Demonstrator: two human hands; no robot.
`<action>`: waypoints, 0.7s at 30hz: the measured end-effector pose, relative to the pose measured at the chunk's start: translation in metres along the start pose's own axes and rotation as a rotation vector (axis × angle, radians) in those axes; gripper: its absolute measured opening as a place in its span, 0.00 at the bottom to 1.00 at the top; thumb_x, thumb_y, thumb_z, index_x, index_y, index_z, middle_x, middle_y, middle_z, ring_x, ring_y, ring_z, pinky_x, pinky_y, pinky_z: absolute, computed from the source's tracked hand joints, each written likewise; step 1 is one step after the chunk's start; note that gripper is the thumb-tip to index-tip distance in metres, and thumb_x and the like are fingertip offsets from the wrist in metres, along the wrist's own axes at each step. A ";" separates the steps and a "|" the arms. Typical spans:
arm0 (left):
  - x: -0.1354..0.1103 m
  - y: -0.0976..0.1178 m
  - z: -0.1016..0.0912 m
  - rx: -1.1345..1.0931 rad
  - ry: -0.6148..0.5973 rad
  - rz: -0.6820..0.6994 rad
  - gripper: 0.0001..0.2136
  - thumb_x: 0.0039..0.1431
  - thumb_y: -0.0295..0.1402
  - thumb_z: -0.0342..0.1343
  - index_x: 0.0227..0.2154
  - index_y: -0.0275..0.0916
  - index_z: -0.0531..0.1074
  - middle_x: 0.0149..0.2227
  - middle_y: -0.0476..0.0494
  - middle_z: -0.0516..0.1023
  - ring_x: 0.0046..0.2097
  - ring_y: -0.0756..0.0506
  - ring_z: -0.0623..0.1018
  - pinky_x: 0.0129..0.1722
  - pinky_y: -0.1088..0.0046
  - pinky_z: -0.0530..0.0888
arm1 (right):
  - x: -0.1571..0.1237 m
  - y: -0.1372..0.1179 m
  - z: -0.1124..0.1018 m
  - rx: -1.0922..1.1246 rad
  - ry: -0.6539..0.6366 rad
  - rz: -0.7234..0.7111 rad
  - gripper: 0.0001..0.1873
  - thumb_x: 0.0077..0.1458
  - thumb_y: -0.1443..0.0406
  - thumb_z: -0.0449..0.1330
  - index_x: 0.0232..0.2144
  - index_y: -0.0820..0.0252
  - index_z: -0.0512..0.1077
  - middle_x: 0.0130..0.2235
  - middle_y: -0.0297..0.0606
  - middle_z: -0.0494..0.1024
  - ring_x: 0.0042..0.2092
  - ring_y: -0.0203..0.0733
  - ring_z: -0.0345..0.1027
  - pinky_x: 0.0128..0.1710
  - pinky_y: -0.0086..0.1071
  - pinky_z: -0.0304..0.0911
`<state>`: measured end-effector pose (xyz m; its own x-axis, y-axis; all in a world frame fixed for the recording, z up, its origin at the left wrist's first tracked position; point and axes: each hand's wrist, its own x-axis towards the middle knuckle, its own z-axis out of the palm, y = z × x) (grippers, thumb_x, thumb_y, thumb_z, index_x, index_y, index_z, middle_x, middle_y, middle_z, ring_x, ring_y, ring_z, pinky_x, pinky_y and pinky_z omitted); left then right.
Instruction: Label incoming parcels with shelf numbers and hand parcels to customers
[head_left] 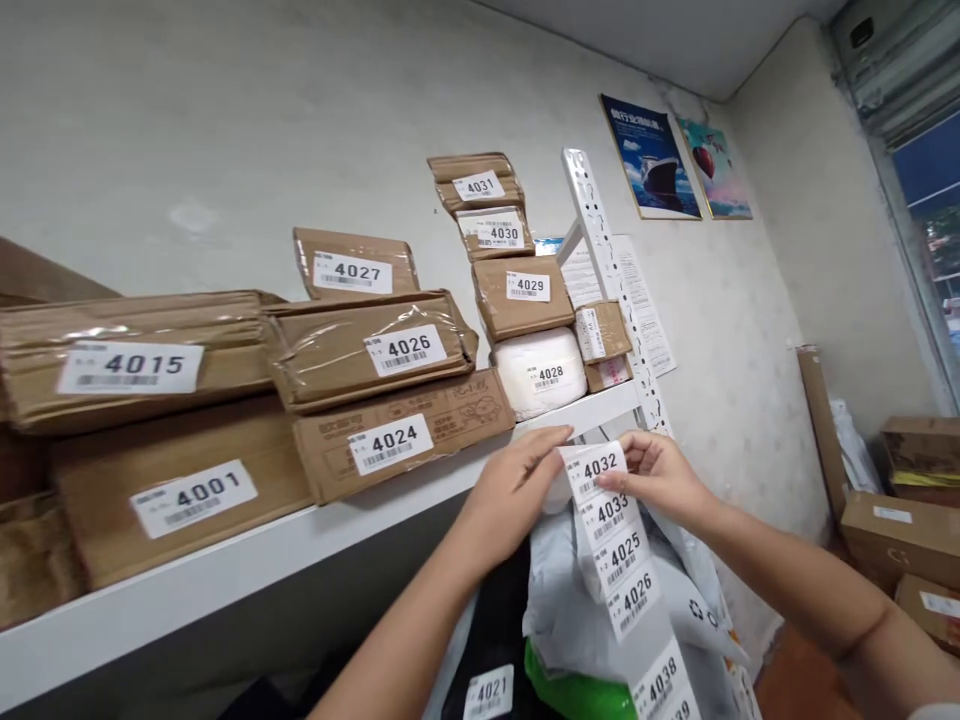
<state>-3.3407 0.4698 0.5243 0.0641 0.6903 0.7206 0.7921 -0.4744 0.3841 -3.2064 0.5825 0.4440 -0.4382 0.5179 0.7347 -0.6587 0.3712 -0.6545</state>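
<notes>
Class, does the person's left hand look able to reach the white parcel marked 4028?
Probably yes: the left hand appears close below the white parcel, whose front is uncovered, though that hand seems busy holding the label strip.

this looks like a parcel storeroom or pick-up point. a white metal shelf [315,532] carries brown cardboard boxes [517,318], several wrapped in clear tape, with white printed labels [391,444] bearing four-digit numbers and barcodes. a long white paper strip of similar numbered labels [626,560] hangs before grey plastic mailing bags [559,615]. more brown cartons [907,535] are stacked at the right, beyond bright framed posters [652,180] on the plain off-white wall [225,150].
</notes>
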 end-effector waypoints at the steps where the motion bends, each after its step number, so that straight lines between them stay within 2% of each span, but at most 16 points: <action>1: -0.003 -0.004 0.009 -0.134 0.007 -0.080 0.19 0.52 0.48 0.56 0.40 0.43 0.81 0.45 0.36 0.83 0.49 0.34 0.79 0.47 0.58 0.75 | -0.003 0.003 0.001 0.006 0.044 0.010 0.15 0.33 0.58 0.76 0.22 0.46 0.73 0.27 0.33 0.80 0.31 0.50 0.76 0.35 0.48 0.75; 3: -0.010 -0.008 0.026 -0.344 0.018 -0.180 0.24 0.48 0.48 0.62 0.46 0.42 0.78 0.46 0.36 0.83 0.48 0.36 0.80 0.46 0.59 0.75 | -0.007 0.008 0.001 0.024 0.117 0.010 0.17 0.31 0.57 0.76 0.21 0.47 0.72 0.25 0.33 0.79 0.29 0.50 0.74 0.33 0.49 0.73; 6: -0.018 -0.011 0.046 -0.376 0.052 -0.202 0.15 0.43 0.41 0.67 0.34 0.40 0.81 0.37 0.40 0.84 0.39 0.39 0.80 0.41 0.64 0.75 | -0.014 0.013 -0.005 0.015 0.223 -0.040 0.19 0.29 0.57 0.77 0.19 0.50 0.70 0.23 0.31 0.75 0.27 0.45 0.70 0.30 0.43 0.69; 8: -0.022 -0.013 0.056 -0.353 0.074 -0.187 0.11 0.46 0.42 0.64 0.27 0.40 0.81 0.30 0.42 0.83 0.35 0.40 0.79 0.37 0.65 0.74 | -0.018 0.014 -0.011 -0.007 0.295 -0.091 0.21 0.27 0.59 0.78 0.24 0.52 0.73 0.25 0.30 0.74 0.28 0.41 0.69 0.28 0.36 0.67; 10: -0.022 -0.016 0.063 -0.308 0.074 -0.160 0.12 0.49 0.44 0.61 0.25 0.40 0.80 0.27 0.44 0.82 0.33 0.41 0.77 0.34 0.67 0.72 | -0.021 0.012 -0.015 -0.014 0.312 -0.106 0.22 0.28 0.60 0.77 0.29 0.54 0.76 0.27 0.32 0.75 0.30 0.39 0.69 0.29 0.32 0.67; 13: -0.018 -0.018 0.071 -0.167 0.137 -0.099 0.15 0.53 0.46 0.57 0.20 0.40 0.74 0.21 0.49 0.75 0.27 0.46 0.71 0.27 0.72 0.65 | -0.017 0.007 -0.019 0.019 0.259 -0.066 0.17 0.31 0.59 0.76 0.26 0.57 0.78 0.27 0.35 0.78 0.31 0.38 0.71 0.32 0.33 0.68; 15: -0.011 -0.018 0.076 -0.056 0.268 -0.055 0.19 0.55 0.46 0.55 0.15 0.41 0.65 0.16 0.53 0.63 0.23 0.49 0.62 0.24 0.73 0.59 | -0.009 0.003 -0.021 0.061 0.252 -0.036 0.18 0.28 0.61 0.77 0.25 0.57 0.79 0.26 0.33 0.78 0.30 0.37 0.71 0.34 0.32 0.68; 17: -0.002 -0.017 0.080 0.002 0.386 -0.017 0.22 0.56 0.46 0.54 0.13 0.41 0.55 0.15 0.55 0.53 0.22 0.51 0.57 0.24 0.73 0.56 | 0.004 -0.002 -0.027 0.112 0.207 0.034 0.20 0.25 0.63 0.78 0.27 0.58 0.80 0.24 0.31 0.77 0.28 0.34 0.70 0.32 0.30 0.67; 19: 0.008 -0.018 0.081 -0.039 0.394 -0.027 0.22 0.54 0.47 0.55 0.13 0.41 0.56 0.15 0.55 0.55 0.22 0.51 0.58 0.24 0.73 0.57 | 0.016 -0.007 -0.036 0.164 0.103 0.136 0.21 0.25 0.62 0.78 0.27 0.59 0.80 0.24 0.31 0.78 0.27 0.33 0.69 0.29 0.28 0.65; 21: 0.016 -0.019 0.079 -0.156 0.289 -0.098 0.18 0.47 0.47 0.61 0.15 0.41 0.66 0.17 0.54 0.65 0.24 0.50 0.63 0.25 0.74 0.61 | 0.027 -0.012 -0.047 0.193 -0.012 0.222 0.21 0.24 0.62 0.78 0.26 0.61 0.80 0.24 0.31 0.79 0.26 0.32 0.69 0.27 0.26 0.63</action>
<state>-3.3066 0.5329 0.4825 -0.1997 0.5639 0.8013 0.6822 -0.5070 0.5268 -3.1814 0.6285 0.4631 -0.5909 0.5604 0.5804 -0.6499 0.0955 -0.7540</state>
